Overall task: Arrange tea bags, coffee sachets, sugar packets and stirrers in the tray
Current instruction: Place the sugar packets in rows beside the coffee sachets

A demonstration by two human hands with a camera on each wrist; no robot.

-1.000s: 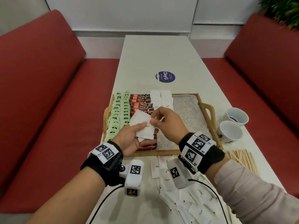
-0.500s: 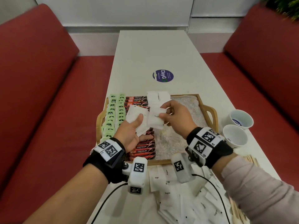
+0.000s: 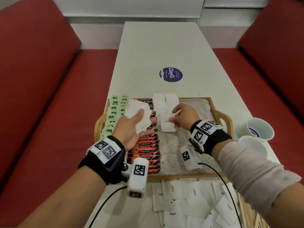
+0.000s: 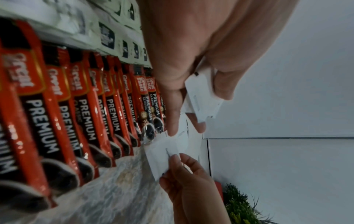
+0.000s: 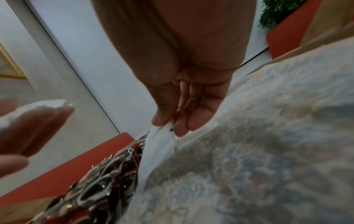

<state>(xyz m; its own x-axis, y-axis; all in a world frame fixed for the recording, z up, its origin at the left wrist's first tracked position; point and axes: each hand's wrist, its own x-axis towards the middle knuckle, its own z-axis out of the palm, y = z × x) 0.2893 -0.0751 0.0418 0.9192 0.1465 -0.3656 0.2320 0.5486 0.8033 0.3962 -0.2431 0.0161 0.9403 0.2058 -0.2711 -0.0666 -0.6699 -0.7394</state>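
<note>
In the middle of the head view, my left hand [image 3: 131,127] hovers over the tray [image 3: 221,113], its grip closed round a fanned stack of sugar packets [image 3: 138,116], kept as a supply. My right hand [image 3: 182,116] pinches a single sugar packet [image 3: 167,125] by its edge, low over the tray's patterned liner, beside the coffee sachets [image 3: 146,145] and below the sugar column begun at the top. Tea bags [image 3: 113,116] fill the tray's left edge. More packets lie loose on the worktop [image 3: 164,46] at the bottom of the frame.

In the left wrist view, my fingers [image 4: 222,87] curl round the stack so that it does not slip.

In the right wrist view, thumb and fingertips [image 5: 182,125] nip the packet's corner, which I judge lets me lay it flat.
</note>
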